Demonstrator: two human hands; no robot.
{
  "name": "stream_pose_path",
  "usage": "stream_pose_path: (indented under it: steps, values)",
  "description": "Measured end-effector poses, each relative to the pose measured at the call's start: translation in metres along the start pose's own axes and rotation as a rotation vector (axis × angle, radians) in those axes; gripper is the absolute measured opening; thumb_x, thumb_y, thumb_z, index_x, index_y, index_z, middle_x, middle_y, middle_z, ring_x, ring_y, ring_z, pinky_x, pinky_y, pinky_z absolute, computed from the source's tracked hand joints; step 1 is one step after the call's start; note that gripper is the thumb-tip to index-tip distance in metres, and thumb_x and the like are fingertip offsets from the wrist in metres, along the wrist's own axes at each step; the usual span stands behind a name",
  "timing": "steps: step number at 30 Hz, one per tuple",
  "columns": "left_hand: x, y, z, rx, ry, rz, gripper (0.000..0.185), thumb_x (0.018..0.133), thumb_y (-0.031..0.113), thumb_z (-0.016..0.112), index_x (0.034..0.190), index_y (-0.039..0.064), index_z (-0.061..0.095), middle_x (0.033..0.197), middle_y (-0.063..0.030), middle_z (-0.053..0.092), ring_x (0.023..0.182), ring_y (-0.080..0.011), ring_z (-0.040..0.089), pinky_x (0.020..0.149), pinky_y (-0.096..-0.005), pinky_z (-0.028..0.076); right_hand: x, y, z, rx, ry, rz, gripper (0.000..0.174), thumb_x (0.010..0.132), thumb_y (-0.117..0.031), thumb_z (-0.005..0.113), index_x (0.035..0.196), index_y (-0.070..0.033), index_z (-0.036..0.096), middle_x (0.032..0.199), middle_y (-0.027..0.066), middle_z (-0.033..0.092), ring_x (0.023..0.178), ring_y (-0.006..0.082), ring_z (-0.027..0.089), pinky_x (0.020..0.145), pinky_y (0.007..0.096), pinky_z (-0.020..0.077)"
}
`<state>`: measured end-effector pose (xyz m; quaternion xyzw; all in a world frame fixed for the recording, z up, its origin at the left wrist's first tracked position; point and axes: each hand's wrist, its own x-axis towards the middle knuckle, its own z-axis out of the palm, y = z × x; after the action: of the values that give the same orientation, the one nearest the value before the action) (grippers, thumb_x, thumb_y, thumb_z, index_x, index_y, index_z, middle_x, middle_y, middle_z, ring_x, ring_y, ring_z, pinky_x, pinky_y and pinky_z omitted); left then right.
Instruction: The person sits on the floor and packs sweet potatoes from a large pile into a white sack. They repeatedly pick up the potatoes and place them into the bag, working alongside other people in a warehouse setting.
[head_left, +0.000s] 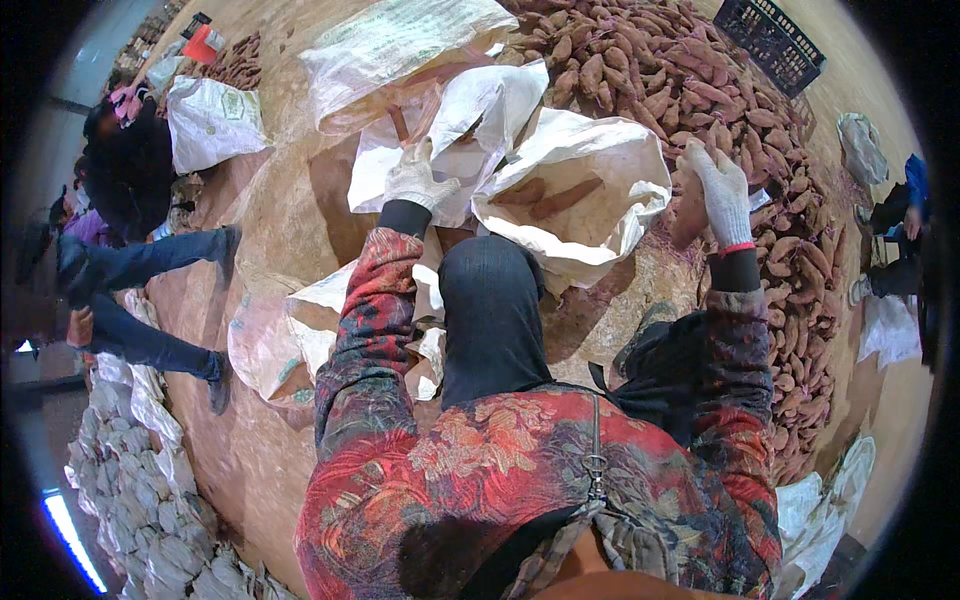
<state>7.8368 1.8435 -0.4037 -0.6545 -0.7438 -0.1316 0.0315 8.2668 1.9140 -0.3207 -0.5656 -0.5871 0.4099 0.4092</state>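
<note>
My left hand (420, 177), in a white knit glove, is spread over the white woven sacks in front of me. A slim sweet potato (398, 124) is just beyond its fingertips, at the mouth of a white sack (491, 94). My right hand (718, 191), gloved too, is raised beside the pile of sweet potatoes (757, 112), gripping a blurred reddish-brown sweet potato (688, 210). Between my hands stands an open white sack (645, 150) with a few sweet potatoes (568, 198) inside. Another large white sack (397, 45) gapes farther ahead.
A black plastic crate (771, 46) stands past the pile. More sacks (262, 337) lie by my left arm. At left, a person in jeans (150, 259) stands near filled bags (142, 480); another person (904, 217) is at right. My knee (491, 315) rises beside the open sack.
</note>
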Motion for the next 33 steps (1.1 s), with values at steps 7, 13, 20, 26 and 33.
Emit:
stream_pose_path:
  steps: [7,13,20,26,33]
  values:
    - [0.088,-0.065,0.012,-0.465,-0.094,-0.29,0.073,0.075,0.036,0.064,0.131,-0.001,0.037,0.126,-0.022,0.048,0.118,-0.0288,0.046,0.097,-0.032,0.036,0.003,-0.002,0.005,0.012,0.058,0.017,0.039,0.087,-0.029,0.056,0.106,0.005,0.058,0.089,0.0023,0.061,0.077,0.0074,0.05,0.07,0.0209,0.0413]
    - [0.105,-0.055,0.068,-0.042,-0.417,-0.418,0.059,0.077,0.045,0.049,0.125,0.011,0.047,0.121,-0.0178,0.053,0.111,-0.0317,0.052,0.097,-0.0415,0.036,0.012,0.0,0.014,-0.017,-0.041,0.071,0.033,0.088,-0.027,0.056,0.102,0.003,0.059,0.087,0.0023,0.059,0.076,0.0075,0.051,0.068,0.0215,0.0406]
    - [0.113,-0.206,-0.046,0.317,-0.071,-0.265,0.041,0.085,0.039,0.041,0.1,0.009,0.063,0.107,-0.0183,0.059,0.098,-0.0329,0.057,0.084,-0.0439,0.044,0.027,-0.014,0.048,0.164,-0.074,0.15,0.037,0.086,-0.028,0.058,0.107,0.003,0.059,0.088,0.0053,0.063,0.075,0.0087,0.056,0.067,0.0209,0.0443]
    - [-0.186,-0.316,-0.352,0.746,-0.038,-1.141,0.056,0.088,0.049,0.033,0.11,0.003,0.058,0.107,-0.022,0.059,0.099,-0.0363,0.057,0.083,-0.0475,0.043,0.021,-0.034,0.067,0.323,-0.182,0.075,0.037,0.085,-0.03,0.059,0.104,0.003,0.059,0.084,0.0059,0.063,0.07,0.0092,0.056,0.062,0.0215,0.044]
    - [-0.597,-0.184,-0.373,0.805,0.069,-1.66,0.046,0.086,0.039,0.042,0.094,-0.001,0.063,0.099,-0.022,0.061,0.099,-0.0371,0.056,0.082,-0.0446,0.044,0.016,-0.039,0.064,0.437,-0.219,0.0,0.035,0.084,-0.029,0.059,0.101,0.001,0.064,0.088,0.0074,0.066,0.076,0.0135,0.06,0.067,0.0224,0.0465]
